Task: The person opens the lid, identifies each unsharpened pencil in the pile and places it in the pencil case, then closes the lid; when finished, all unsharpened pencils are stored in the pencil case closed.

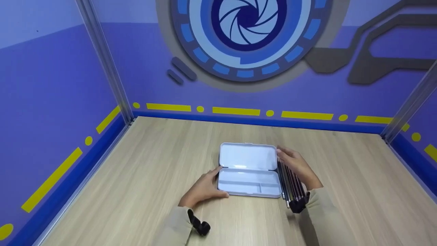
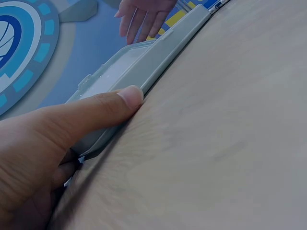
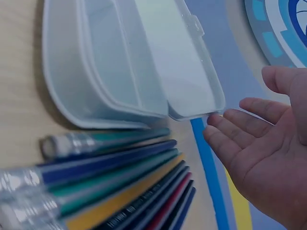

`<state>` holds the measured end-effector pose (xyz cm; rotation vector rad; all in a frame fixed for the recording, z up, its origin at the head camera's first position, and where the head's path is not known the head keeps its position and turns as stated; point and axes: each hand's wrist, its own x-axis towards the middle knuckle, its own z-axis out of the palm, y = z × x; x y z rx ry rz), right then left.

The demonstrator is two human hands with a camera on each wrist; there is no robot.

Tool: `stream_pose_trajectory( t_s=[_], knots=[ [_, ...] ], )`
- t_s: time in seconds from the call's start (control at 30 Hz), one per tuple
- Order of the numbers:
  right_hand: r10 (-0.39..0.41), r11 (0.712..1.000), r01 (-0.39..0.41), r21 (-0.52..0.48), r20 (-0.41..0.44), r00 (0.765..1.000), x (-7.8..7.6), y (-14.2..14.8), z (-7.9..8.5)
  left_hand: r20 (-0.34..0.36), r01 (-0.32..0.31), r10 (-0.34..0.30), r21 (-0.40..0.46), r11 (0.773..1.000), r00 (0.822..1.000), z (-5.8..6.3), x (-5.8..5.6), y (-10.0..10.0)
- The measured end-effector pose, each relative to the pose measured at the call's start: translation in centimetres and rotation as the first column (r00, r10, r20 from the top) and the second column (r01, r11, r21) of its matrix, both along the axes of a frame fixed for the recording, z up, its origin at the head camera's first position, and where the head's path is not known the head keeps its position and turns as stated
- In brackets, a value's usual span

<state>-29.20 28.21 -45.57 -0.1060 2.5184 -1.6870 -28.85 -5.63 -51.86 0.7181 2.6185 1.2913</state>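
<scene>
Case: centre frame, lid open, tray empty. Pencils: row just right of it, none loaded. Left hand: thumb pressing case edge. Right hand: fingers spread, holding nothing, over pencils.

You can read nothing here; one dark pencil by your case carries pale lettering, probably a brand, too blurred to read.

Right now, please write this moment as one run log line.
left hand: steadies open pencil case | right hand: open by lid | pencils: on table
</scene>
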Motion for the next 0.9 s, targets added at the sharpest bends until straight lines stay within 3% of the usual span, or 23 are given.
stream_pose_trajectory(
  t_s=[0.27,0.67,0.9],
  knots=[
    [-0.001,0.981,0.011,0.194,-0.051,0.999,0.8,1.4,0.5,0.011,-0.003,0.003,-0.004,1.0,1.0,-0.1,0.1,0.0],
    [0.032,0.932,0.019,0.361,-0.135,0.99,1.7,4.0,1.0,0.021,-0.01,0.01,-0.002,1.0,1.0,0.3,0.2,-0.2],
    [0.013,0.902,0.025,0.43,-0.085,0.996,2.7,5.2,0.6,0.027,0.001,-0.001,0.017,1.0,1.0,0.1,0.2,-0.2]
  ],
)
